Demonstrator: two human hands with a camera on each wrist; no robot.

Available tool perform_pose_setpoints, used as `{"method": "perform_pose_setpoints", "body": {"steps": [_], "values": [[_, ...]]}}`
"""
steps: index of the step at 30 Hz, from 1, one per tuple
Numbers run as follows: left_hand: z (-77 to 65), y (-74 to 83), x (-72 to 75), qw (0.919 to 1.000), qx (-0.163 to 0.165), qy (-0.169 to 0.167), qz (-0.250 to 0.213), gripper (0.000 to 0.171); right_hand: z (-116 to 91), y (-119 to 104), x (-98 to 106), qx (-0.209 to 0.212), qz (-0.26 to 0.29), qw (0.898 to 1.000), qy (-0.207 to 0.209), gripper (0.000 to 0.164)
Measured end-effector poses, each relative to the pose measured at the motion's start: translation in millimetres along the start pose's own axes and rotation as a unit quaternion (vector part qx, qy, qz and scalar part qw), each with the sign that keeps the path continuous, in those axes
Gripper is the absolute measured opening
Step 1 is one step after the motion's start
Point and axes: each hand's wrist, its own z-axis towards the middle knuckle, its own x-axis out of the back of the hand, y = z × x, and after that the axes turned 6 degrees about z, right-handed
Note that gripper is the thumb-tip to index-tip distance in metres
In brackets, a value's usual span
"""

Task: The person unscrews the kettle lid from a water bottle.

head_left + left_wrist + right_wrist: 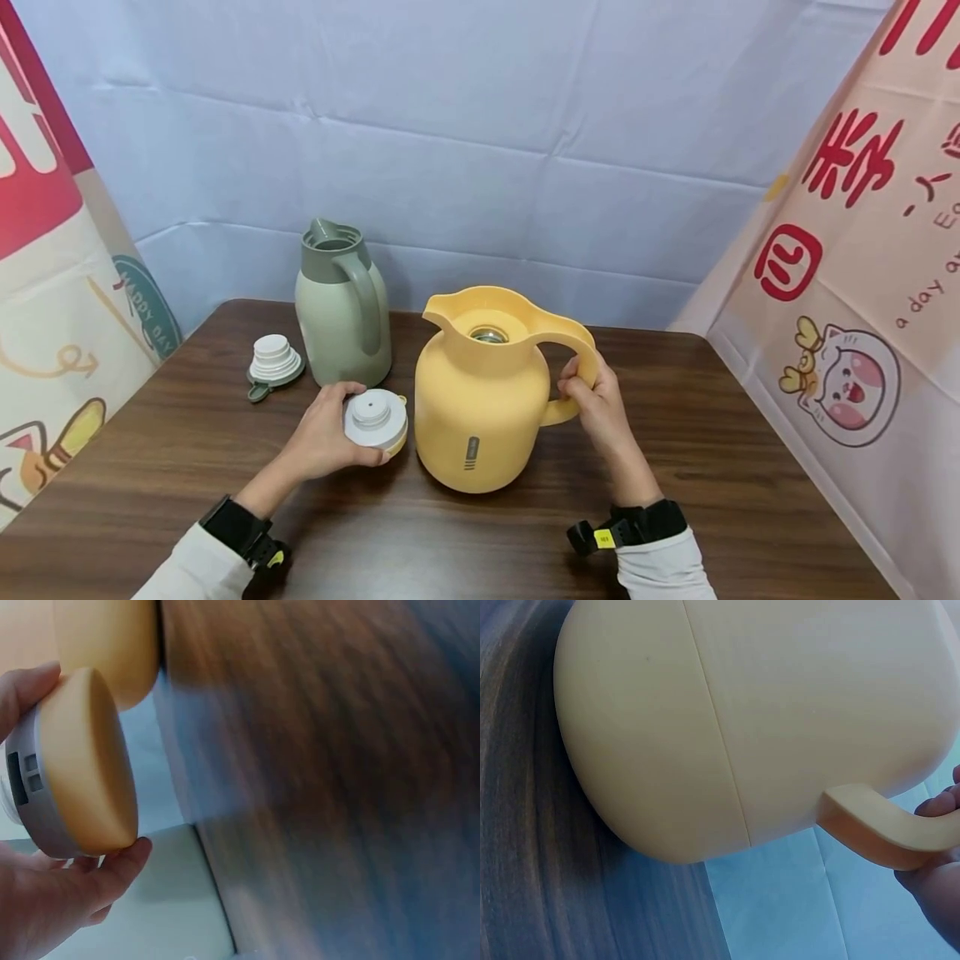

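Observation:
My left hand (326, 433) pinches a yellow and white jug lid (377, 417) between thumb and fingers, its white plug side facing up. The left wrist view shows the lid's yellow top (94, 765) turned down, apart from the tabletop. To the right of the lid stands a yellow thermos jug (480, 408), its mouth uncovered and its spout toward the left. My right hand (600, 404) grips the jug's handle (587, 354). In the right wrist view only part of that hand shows, at the handle's lower end (885, 832).
A green thermos jug (341, 325) stands at the back left of the wooden table (712, 500), its mouth also uncovered. Beside it lies a green and white lid (274, 367), plug side up. A pale cloth (487, 142) hangs behind the table, with printed cloths (847, 317) at the sides.

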Motion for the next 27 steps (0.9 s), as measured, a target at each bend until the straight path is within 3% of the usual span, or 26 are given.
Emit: {"method": "perform_pose_setpoints", "body": {"steps": [16, 27], "values": [[-1.7, -7.5, -11.1, 0.9975, -0.003, -0.06, 0.036, 0.089, -1, 1, 0, -0.018, -0.023, 1.0, 0.0, 0.01], [2.9, -4.6, -8.6, 0.994, 0.01, -0.104, 0.035, 0.092, -1, 0, 0, -0.007, -0.015, 1.0, 0.004, 0.01]]}}
